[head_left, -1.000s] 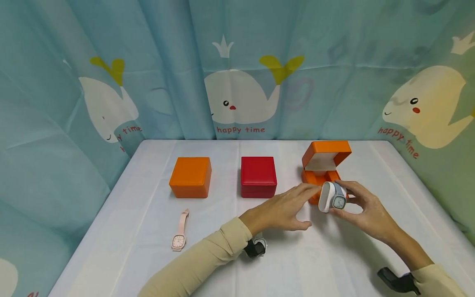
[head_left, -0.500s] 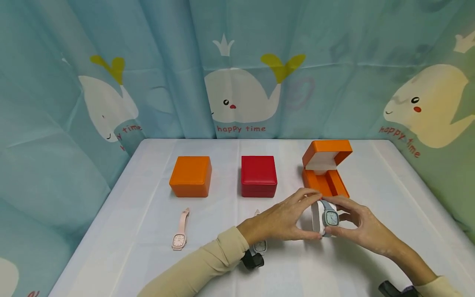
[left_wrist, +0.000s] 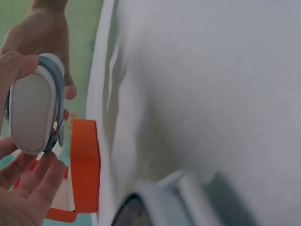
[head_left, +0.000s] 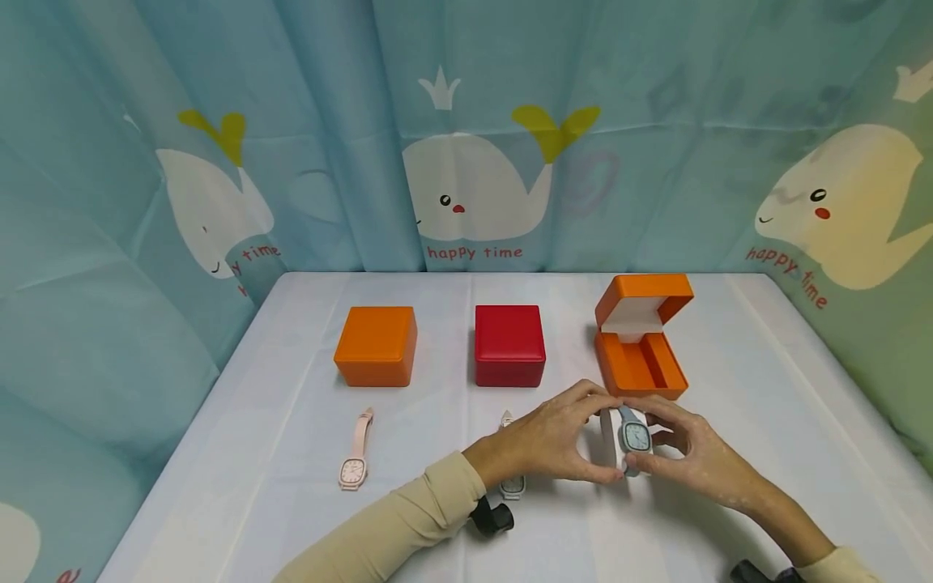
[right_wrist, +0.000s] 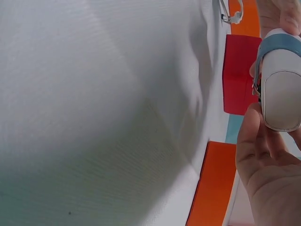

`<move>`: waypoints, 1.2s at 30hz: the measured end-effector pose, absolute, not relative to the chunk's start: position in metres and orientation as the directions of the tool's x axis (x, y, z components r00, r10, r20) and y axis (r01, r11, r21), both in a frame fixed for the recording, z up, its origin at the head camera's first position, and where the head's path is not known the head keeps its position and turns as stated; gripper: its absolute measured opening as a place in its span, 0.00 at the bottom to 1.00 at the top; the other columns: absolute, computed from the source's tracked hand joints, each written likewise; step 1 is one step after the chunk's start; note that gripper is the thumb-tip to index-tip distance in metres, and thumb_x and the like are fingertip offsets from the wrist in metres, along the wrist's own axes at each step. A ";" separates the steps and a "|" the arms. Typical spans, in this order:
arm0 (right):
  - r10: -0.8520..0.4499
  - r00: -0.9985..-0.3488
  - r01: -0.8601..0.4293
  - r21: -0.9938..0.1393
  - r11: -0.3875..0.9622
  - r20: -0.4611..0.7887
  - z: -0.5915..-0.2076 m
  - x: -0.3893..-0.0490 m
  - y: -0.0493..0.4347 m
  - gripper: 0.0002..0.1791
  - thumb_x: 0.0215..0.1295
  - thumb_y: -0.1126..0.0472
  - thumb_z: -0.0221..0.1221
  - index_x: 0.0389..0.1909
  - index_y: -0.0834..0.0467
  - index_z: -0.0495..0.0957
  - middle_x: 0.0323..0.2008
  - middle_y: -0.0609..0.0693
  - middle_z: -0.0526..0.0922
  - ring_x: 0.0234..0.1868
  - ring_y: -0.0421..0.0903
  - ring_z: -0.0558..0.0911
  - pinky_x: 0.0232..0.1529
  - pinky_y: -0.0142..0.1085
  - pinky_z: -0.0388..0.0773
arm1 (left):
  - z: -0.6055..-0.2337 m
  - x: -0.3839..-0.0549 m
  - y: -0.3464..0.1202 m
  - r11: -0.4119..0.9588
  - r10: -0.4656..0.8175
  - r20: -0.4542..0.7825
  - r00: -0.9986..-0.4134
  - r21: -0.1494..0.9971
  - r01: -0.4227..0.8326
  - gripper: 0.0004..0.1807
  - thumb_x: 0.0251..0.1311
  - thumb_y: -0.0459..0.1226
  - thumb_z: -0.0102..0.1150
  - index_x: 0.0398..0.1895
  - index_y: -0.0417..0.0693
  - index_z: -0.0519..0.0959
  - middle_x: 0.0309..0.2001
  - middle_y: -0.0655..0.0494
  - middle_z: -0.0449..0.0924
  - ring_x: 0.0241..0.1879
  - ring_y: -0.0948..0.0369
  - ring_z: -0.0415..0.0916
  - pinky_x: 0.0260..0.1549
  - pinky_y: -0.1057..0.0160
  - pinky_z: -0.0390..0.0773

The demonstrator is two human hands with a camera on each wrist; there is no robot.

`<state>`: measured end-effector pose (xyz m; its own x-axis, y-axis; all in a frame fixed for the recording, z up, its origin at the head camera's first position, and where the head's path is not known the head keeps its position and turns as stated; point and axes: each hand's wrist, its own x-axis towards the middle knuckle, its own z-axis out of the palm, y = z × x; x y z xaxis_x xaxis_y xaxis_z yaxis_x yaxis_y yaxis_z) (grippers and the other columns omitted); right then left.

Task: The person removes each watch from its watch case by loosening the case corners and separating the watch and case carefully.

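A blue-strapped watch (head_left: 637,437) is wrapped round a white watch pillow (head_left: 611,441), held up over the table in front of an open orange watch box (head_left: 645,288). My left hand (head_left: 543,441) pinches the pillow's left end between thumb and fingers. From the other side my right hand (head_left: 703,461) grips it, thumb near the watch face. In the left wrist view the pillow's flat white end (left_wrist: 32,113) shows between the left thumb and fingers. The strap's buckle (right_wrist: 257,89) appears in the right wrist view. Under my left wrist lies a pale watch (head_left: 513,486), partly covered.
A closed orange box (head_left: 375,344) and a closed red box (head_left: 509,344) stand in a row left of the open one. One pink watch (head_left: 353,471) lies at the left on the white tablecloth (head_left: 219,494). A blue whale-print curtain (head_left: 328,202) hangs behind.
The right hand has brought the pillow and watch out from the open box, towards the front and slightly left. My left hand has come to grip the pillow too.
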<state>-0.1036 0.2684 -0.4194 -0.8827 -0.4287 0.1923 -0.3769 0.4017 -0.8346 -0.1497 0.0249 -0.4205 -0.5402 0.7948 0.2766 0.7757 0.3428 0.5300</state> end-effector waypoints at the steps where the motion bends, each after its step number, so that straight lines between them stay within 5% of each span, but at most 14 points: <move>1: -0.428 -0.882 -0.379 -0.833 0.403 0.194 -0.420 -0.104 0.268 0.35 0.59 0.68 0.72 0.68 0.56 0.73 0.63 0.52 0.74 0.49 0.45 0.80 0.49 0.33 0.80 | -0.421 -0.149 0.025 0.337 0.792 0.290 -0.537 0.526 0.781 0.47 0.52 0.53 0.76 0.72 0.45 0.69 0.63 0.58 0.67 0.58 0.72 0.64 0.59 0.79 0.61; 10: -0.401 -0.896 -0.379 -0.799 0.468 0.190 -0.416 -0.100 0.262 0.41 0.56 0.63 0.75 0.71 0.53 0.69 0.64 0.47 0.73 0.53 0.43 0.76 0.50 0.34 0.78 | -0.423 -0.149 0.022 0.268 0.752 0.348 -0.559 0.614 0.743 0.44 0.50 0.45 0.79 0.70 0.41 0.71 0.61 0.56 0.69 0.54 0.73 0.69 0.53 0.80 0.69; 18: -0.366 -0.928 -0.253 -0.850 0.461 0.077 -0.413 -0.093 0.249 0.38 0.64 0.62 0.69 0.73 0.51 0.64 0.68 0.56 0.69 0.54 0.57 0.77 0.50 0.42 0.78 | -0.422 -0.148 0.018 0.272 0.742 0.357 -0.568 0.614 0.741 0.44 0.50 0.47 0.80 0.71 0.45 0.72 0.62 0.59 0.70 0.55 0.70 0.72 0.53 0.79 0.68; 24: -0.366 -0.929 -0.228 -0.874 0.428 0.062 -0.413 -0.090 0.244 0.39 0.64 0.63 0.68 0.74 0.56 0.63 0.68 0.60 0.68 0.53 0.57 0.76 0.50 0.38 0.78 | -0.423 -0.147 0.014 0.322 0.738 0.356 -0.573 0.561 0.763 0.45 0.49 0.52 0.79 0.71 0.50 0.73 0.61 0.64 0.71 0.54 0.77 0.67 0.50 0.80 0.67; 36: -0.345 -0.937 -0.233 -0.849 0.474 0.065 -0.413 -0.088 0.240 0.44 0.63 0.60 0.71 0.77 0.61 0.59 0.70 0.64 0.66 0.57 0.59 0.78 0.53 0.32 0.75 | -0.427 -0.151 0.011 0.219 0.757 0.357 -0.547 0.650 0.727 0.45 0.49 0.42 0.78 0.73 0.45 0.70 0.63 0.59 0.70 0.54 0.74 0.69 0.49 0.79 0.71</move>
<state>-0.0877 0.2400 -0.4128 -0.9366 -0.3445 0.0646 -0.2331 0.4745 -0.8489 -0.1508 0.0110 -0.4267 -0.5473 0.7568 0.3573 0.7274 0.2189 0.6504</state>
